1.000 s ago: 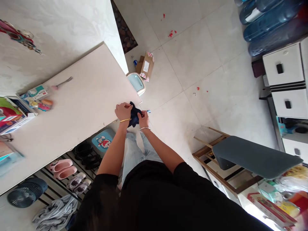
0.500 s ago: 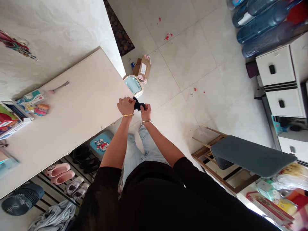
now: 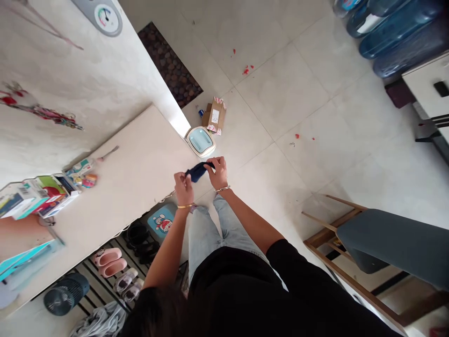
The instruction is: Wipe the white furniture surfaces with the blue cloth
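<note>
A small dark navy cloth (image 3: 197, 172), perhaps a sock, is stretched between my two hands, above the end of the white counter (image 3: 140, 154). My left hand (image 3: 184, 188), with a gold bangle at the wrist, pinches its left end. The other end is pinched by my right hand (image 3: 218, 173), which has a silver bangle and sits slightly higher in the view. The cloth's exact shape is partly hidden by my fingers. Just beyond the hands, on the floor, stands a white bin (image 3: 201, 141) with a pale blue lid.
An opened cardboard box (image 3: 216, 117) lies past the bin, near a dark pebble-patterned mat (image 3: 171, 65). Red scraps (image 3: 246, 70) dot the tiles. Shoes (image 3: 110, 261) and a fan (image 3: 66, 294) are under the counter. A grey chair (image 3: 393, 243) stands at right; big water bottles (image 3: 396, 32) lie at upper right.
The navy cloth has gone from a bunched shape to a longer, drawn-out strip. My hands have moved apart, and the camera view has shifted.
</note>
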Tool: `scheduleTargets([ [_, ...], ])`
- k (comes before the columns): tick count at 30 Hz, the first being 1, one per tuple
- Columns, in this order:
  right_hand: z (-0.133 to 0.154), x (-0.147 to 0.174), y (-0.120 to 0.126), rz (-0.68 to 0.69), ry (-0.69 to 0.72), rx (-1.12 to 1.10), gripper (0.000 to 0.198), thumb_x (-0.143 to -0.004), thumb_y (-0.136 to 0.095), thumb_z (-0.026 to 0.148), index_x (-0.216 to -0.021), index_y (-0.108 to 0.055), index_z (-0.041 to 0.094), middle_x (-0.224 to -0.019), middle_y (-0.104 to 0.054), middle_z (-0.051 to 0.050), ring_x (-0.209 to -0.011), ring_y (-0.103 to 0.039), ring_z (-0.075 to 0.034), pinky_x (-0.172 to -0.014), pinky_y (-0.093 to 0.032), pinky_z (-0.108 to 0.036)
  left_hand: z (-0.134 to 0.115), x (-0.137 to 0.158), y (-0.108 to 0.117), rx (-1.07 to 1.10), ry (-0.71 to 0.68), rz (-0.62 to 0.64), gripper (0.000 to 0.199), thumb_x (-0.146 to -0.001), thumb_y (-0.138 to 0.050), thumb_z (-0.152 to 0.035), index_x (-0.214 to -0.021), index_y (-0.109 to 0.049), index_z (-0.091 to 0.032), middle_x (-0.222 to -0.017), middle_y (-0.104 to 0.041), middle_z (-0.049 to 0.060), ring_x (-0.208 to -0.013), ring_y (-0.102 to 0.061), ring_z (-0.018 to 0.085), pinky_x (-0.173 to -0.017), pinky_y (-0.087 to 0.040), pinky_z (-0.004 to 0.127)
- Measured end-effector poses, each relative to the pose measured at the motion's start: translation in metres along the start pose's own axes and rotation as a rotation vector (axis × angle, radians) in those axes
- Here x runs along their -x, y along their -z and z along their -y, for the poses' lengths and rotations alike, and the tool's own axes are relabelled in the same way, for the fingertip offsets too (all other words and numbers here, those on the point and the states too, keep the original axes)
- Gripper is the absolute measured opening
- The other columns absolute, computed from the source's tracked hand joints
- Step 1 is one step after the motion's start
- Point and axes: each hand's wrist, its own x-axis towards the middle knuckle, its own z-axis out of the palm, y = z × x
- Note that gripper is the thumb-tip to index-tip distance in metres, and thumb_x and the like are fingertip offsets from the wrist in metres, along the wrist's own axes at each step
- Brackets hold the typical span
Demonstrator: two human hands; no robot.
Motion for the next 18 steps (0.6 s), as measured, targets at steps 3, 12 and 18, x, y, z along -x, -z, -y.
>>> scheduleTargets([
  [3, -0.008, 0.005, 0.011, 0.058, -0.056, -0.158, 0.031, -0.091, -0.066, 0.029, -0.12, -0.064, 0.02, -0.115, -0.058, -0.009, -0.089, -0.057, -0.016, -0.091, -0.053, -0.033, -0.011, 0.014, -0.009, 0.021, -0.038, -0.032, 0.023, -0.101, -0.045, -0.047, -0.107, -0.046, -0.024, -0.087, -0.056, 0.002, -0.077, -0.062, 0.015, -0.071, -0.052, 0.028],
  [12, -0.022, -0.013, 0.108, 0.601, -0.077, -0.12, 0.023, -0.076, -0.078, 0.026, -0.098, -0.074, 0.021, -0.099, -0.067, -0.005, -0.076, -0.061, -0.016, -0.078, -0.052, -0.033, -0.024, -0.016, 0.025, -0.186, -0.403, 0.421, 0.026, -0.094, -0.064, -0.046, -0.108, -0.07, -0.025, -0.091, -0.064, 0.005, -0.072, -0.061, 0.017, -0.072, -0.055, 0.032],
  [18, 0.029, -0.037, 0.114, 0.743, 0.113, 0.064, 0.013, -0.096, -0.056, 0.033, -0.1, -0.062, 0.023, -0.091, -0.07, -0.007, -0.084, -0.064, -0.023, -0.074, -0.046, -0.034, -0.03, -0.024, 0.051, -0.264, -0.307, 0.301, 0.026, -0.089, -0.069, -0.048, -0.079, -0.063, -0.025, -0.094, -0.067, 0.01, -0.091, -0.065, 0.026, -0.082, -0.055, 0.041],
])
